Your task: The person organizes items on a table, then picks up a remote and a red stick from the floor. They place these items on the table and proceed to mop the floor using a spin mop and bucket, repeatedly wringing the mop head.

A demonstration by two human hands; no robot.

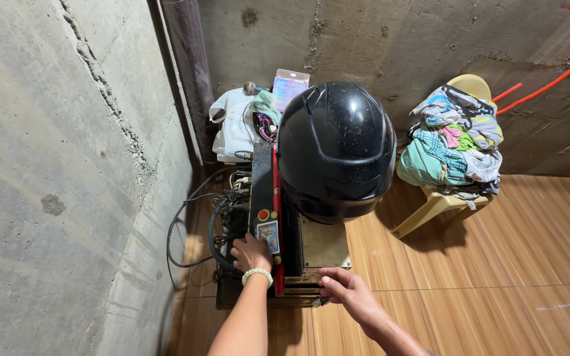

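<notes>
My left hand [250, 252], with a pale bead bracelet at the wrist, rests on top of a black electronic unit [263, 191] with red trim and round buttons, its fingers curled over the unit's left edge by a bundle of black cables [219, 217]. My right hand [341, 290] touches the front corner of a metal box [324, 245] beneath, fingers bent against its edge. A glossy black motorcycle helmet [336, 148] sits on top of the stack, just beyond both hands.
A concrete wall [54, 178] runs close on the left and another at the back. A yellow plastic chair [438, 206] piled with clothes [453, 142] stands to the right on wood-pattern flooring [496, 264]. A white bag [232, 122] and small box lie behind the helmet.
</notes>
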